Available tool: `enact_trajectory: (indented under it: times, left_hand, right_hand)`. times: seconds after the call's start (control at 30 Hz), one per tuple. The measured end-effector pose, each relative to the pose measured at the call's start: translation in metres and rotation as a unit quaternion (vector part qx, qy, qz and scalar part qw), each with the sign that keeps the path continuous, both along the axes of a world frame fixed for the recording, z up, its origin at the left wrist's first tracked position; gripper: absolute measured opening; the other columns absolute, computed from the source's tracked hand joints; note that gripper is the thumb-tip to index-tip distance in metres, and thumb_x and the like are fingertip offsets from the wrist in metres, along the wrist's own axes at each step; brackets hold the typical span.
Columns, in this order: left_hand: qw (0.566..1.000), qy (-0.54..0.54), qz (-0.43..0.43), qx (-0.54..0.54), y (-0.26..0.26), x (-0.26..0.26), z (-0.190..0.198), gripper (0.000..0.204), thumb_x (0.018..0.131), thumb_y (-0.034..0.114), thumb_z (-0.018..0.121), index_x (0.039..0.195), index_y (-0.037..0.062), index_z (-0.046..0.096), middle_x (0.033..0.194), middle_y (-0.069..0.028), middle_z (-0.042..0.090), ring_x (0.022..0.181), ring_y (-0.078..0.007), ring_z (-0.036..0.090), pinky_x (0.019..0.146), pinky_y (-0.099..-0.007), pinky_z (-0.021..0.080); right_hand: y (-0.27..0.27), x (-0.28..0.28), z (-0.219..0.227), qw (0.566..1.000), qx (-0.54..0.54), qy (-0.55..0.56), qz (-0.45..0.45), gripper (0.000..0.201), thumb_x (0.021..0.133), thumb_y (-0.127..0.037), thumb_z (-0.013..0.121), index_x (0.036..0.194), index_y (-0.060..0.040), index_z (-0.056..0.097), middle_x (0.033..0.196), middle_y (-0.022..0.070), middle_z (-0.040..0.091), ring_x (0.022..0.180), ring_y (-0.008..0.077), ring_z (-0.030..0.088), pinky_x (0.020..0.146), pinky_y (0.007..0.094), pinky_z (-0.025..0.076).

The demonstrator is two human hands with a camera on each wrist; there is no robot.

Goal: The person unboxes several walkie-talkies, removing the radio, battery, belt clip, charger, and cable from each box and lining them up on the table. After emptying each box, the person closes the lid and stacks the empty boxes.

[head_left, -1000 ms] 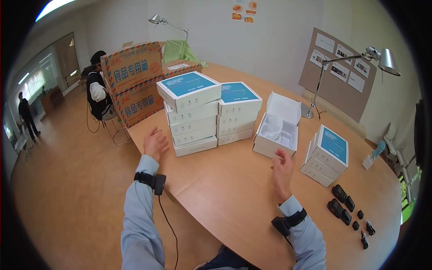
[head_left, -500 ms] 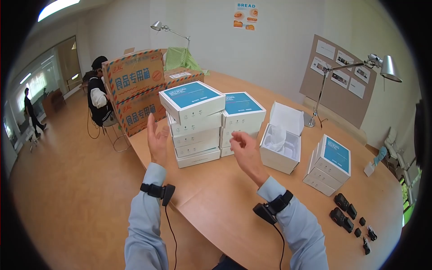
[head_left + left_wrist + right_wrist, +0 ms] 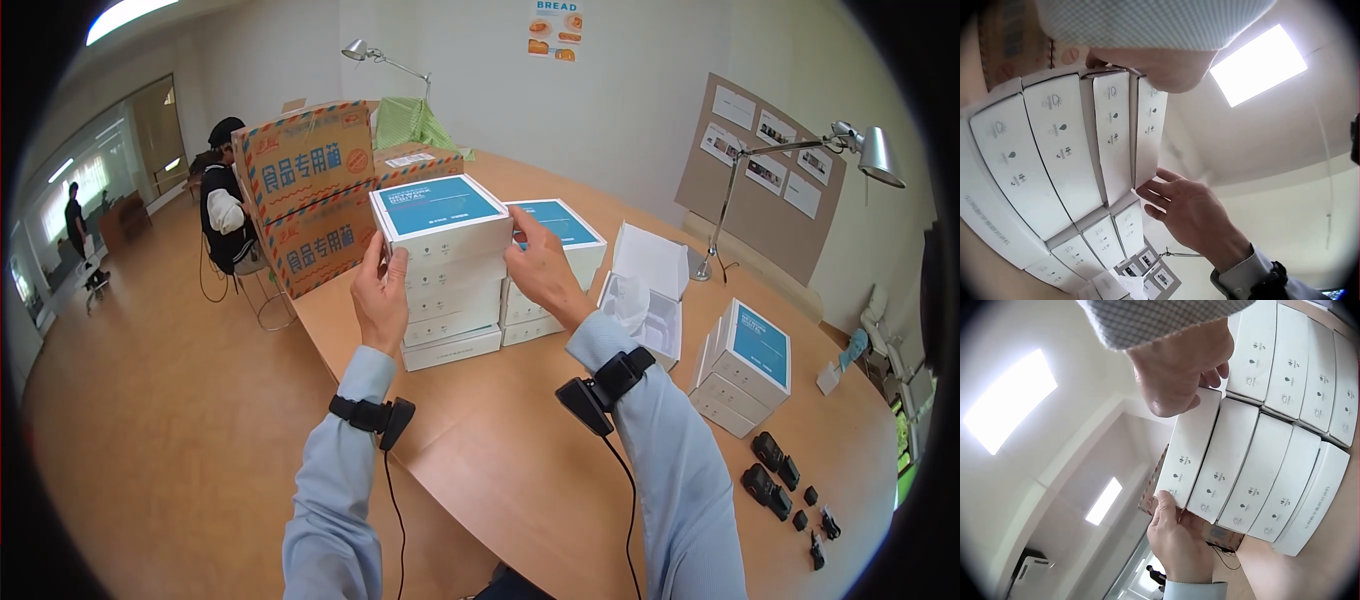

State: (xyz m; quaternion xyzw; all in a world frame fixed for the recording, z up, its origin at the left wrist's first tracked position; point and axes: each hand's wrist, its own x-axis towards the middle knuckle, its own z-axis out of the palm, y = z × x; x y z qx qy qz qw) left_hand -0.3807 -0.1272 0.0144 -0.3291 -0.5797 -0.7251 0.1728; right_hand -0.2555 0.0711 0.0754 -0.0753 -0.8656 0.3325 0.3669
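A white box with a blue label (image 3: 446, 206) tops the left stack of white boxes (image 3: 452, 318) in front of me. My left hand (image 3: 382, 305) grips its left side, the thumb on the front face and the fingers along the side. At the opposite end, my right hand (image 3: 545, 262) holds the right side with bent fingers. In the left wrist view, the right hand's fingertips (image 3: 1159, 187) meet the box's right end. The right wrist view shows the left thumb (image 3: 1166, 503) against the box front. A second, lower stack (image 3: 575, 262) stands right beside the first.
An open white box (image 3: 652, 262) with plastic inside stands to the right. Beyond it are a short stack of boxes (image 3: 745, 375), black devices (image 3: 768, 492) and small cables (image 3: 830, 525). Large cardboard cartons (image 3: 310, 160) rise at the left, and a desk lamp (image 3: 712, 215) stands behind.
Both hands have come up and inward from beside the stack to the sides of its top box and now hold it. The right hand crossed leftward from near the open box.
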Motion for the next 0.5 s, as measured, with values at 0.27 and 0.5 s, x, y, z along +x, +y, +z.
enact_trajectory:
  times: [0.27, 0.5]
  left_hand:
    - [0.988, -0.141, -0.019, 0.064, -0.025, -0.048, -0.023, 0.056, 0.106, 0.041, 0.059, 0.146, 0.0019, 0.055, 0.136, -0.0111, 0.063, 0.115, -0.0226, 0.062, 0.095, -0.0327, 0.052]
    - [0.934, -0.345, -0.066, -0.069, -0.008, -0.122, -0.079, 0.08, 0.1, 0.068, 0.051, 0.153, 0.0077, 0.045, 0.151, -0.0072, 0.049, 0.133, -0.0351, 0.046, 0.107, -0.0502, 0.043]
  right_hand:
    - [-0.019, 0.038, -0.076, 0.971, -0.204, 0.116, -0.048, 0.041, 0.09, -0.003, 0.054, 0.129, 0.0054, 0.064, 0.112, 0.0195, 0.073, 0.106, 0.0272, 0.07, 0.088, 0.0356, 0.055]
    - [-0.042, 0.029, -0.187, 0.952, -0.296, -0.056, -0.062, 0.045, 0.089, -0.006, 0.056, 0.132, 0.0061, 0.061, 0.116, 0.0205, 0.073, 0.102, 0.0294, 0.071, 0.093, 0.0359, 0.054]
